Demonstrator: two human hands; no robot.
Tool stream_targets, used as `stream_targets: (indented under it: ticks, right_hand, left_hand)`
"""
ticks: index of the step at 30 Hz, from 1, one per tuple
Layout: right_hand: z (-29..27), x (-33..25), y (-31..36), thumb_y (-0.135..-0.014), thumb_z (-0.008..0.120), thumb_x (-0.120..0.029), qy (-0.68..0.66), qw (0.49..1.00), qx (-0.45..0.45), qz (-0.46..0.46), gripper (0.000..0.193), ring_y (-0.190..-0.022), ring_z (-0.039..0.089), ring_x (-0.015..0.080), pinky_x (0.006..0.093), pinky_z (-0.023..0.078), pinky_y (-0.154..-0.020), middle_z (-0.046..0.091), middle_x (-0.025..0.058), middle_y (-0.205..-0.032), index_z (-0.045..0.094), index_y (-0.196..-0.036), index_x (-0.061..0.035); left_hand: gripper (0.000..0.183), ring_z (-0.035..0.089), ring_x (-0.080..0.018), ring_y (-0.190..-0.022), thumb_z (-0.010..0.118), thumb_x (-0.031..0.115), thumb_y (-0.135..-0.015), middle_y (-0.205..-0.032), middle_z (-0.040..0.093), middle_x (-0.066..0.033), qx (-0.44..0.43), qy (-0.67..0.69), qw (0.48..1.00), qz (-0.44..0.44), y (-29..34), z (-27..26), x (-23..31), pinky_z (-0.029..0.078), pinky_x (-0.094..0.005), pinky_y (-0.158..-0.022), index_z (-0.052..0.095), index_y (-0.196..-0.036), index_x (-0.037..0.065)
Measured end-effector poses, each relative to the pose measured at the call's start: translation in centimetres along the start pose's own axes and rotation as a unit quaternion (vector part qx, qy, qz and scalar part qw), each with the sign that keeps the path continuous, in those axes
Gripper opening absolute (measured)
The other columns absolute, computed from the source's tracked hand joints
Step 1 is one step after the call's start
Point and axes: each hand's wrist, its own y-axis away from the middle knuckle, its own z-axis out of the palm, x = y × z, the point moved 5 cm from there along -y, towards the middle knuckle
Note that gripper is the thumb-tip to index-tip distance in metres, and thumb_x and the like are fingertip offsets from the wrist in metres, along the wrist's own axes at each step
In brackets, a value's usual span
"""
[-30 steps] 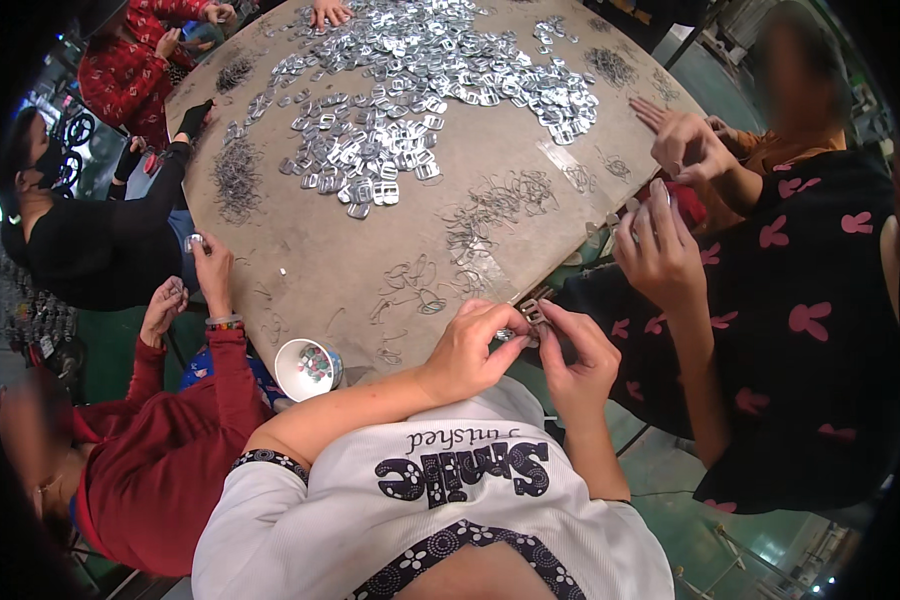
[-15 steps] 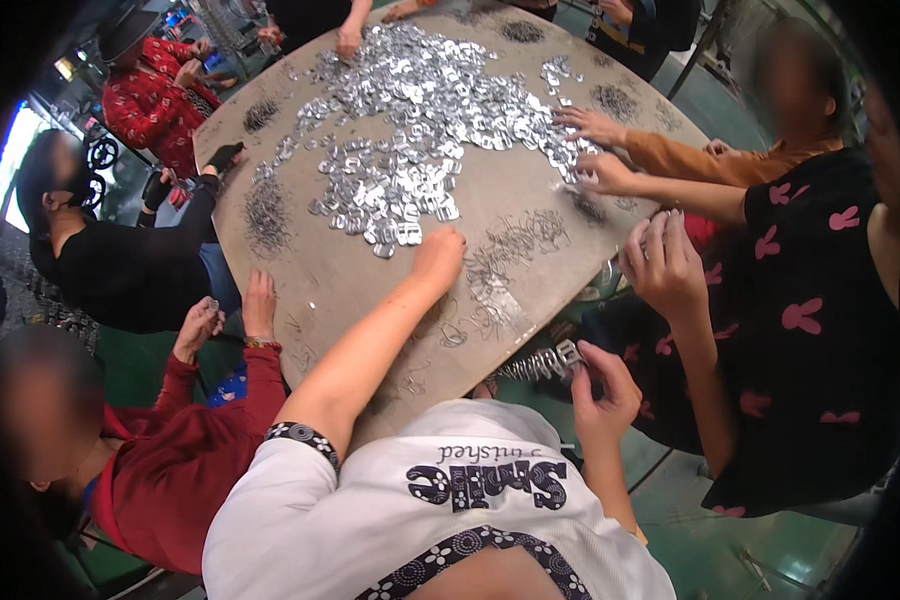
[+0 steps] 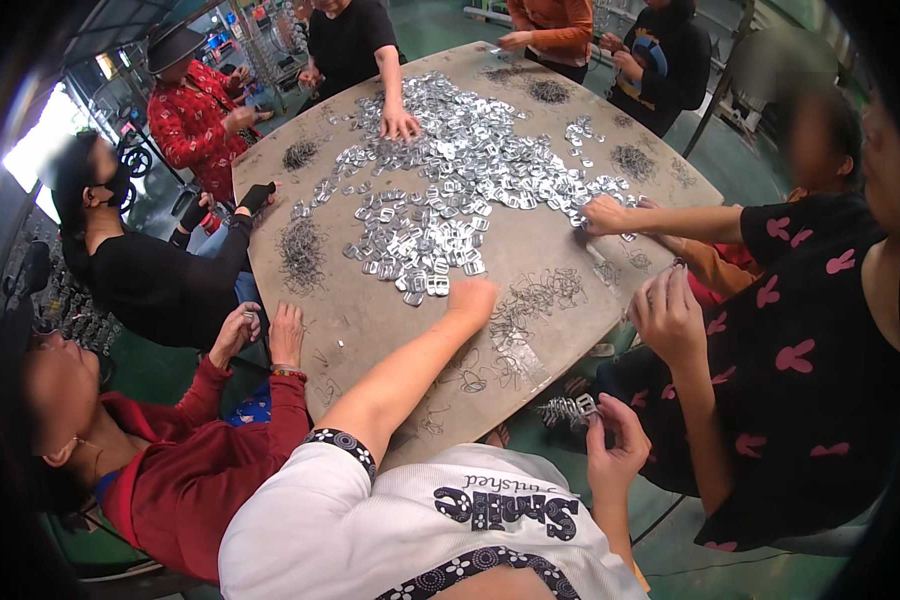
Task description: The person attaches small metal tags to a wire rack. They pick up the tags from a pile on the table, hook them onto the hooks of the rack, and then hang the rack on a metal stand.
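Logged left hand [image 3: 473,300] stretched over the table [image 3: 360,320], back of the hand upward, at the near edge of the heap of loose metal buckles [image 3: 425,235]. Could not tell from this angle whether spread, pinched or gripping a buckle, given fingertips hidden beneath the back of the hand. Found right hand [image 3: 618,438] just beyond the table's near right edge, clear of the tabletop, thumb and forefinger narrowed on the right end of a row of buckles [image 3: 567,409]. Judged the step in hand as picking a further buckle from the heap, with the row kept waiting in the right hand. Judged the next move to call for pinching a single buckle free of overlapping neighbours, then bringing it across and lining it up with the row; rated catching two at once as the likely slip. Read the row's long axis as roughly level across the view, pointing leftward from the right fingertips. Saw frames set crosswise to that axis, one behind another. Could not make out any wire through the row, for blur and small size. Noted tangled wire pieces [image 3: 540,297] on the table just right of the left hand.
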Motion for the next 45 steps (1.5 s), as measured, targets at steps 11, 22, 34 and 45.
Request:
stream_targets:
  ticks: [11,22,34,45]
  right_hand:
    - [-0.5,0.9,0.3,-0.072,0.06,0.008,-0.055,0.997,0.017,0.054,0.033,-0.076,0.062,0.0122,0.0236,0.049,-0.071,0.064,0.0079,-0.084,0.061,-0.103,-0.0015]
    - [-0.9,-1.3,2.1,-0.074,0.061,0.005,-0.072,0.997,0.021,0.024,0.037,-0.076,0.062,0.0118,0.0246,0.05,-0.07,0.064,0.008,-0.083,0.057,-0.11,-0.004]
    - [-4.7,-4.5,3.9,-0.068,0.068,0.003,-0.053,0.989,0.089,-0.103,0.016,-0.073,0.059,0.0205,0.0291,0.047,-0.066,0.061,0.0078,-0.079,0.063,-0.083,-0.0016]
    - [-10.4,-9.2,6.4,-0.067,0.069,0.006,0.016,0.937,0.286,-0.202,0.016,-0.069,0.06,0.019,0.0274,0.046,-0.06,0.062,0.0071,-0.076,0.063,-0.08,-0.0013]
  left_hand:
    - [0.01,0.053,-0.011,-0.072,0.064,0.008,-0.075,-0.076,0.057,-0.0021,-0.156,0.642,0.746,0.088,7.3,-12.0,7.4,0.043,-0.026,-0.069,0.057,-0.08,0.001]
    - [0.008,0.052,-0.0206,-0.09,0.059,0.004,-0.075,-0.093,0.054,-0.0092,-0.094,0.531,0.795,0.276,12.4,-16.4,13.9,0.039,-0.0317,-0.084,0.054,-0.081,0.001]
    - [0.012,0.056,-0.0271,-0.078,0.059,0.001,-0.071,-0.082,0.061,-0.0117,-0.021,0.51,0.783,0.356,15.5,-19.1,17.8,0.042,-0.0358,-0.077,0.056,-0.082,0.002]
    - [0.019,0.053,-0.0274,-0.098,0.057,-0.001,-0.076,-0.102,0.057,-0.0166,0.043,0.528,0.709,0.465,19.2,-22.6,21.5,0.037,-0.0362,-0.09,0.054,-0.096,-0.001]
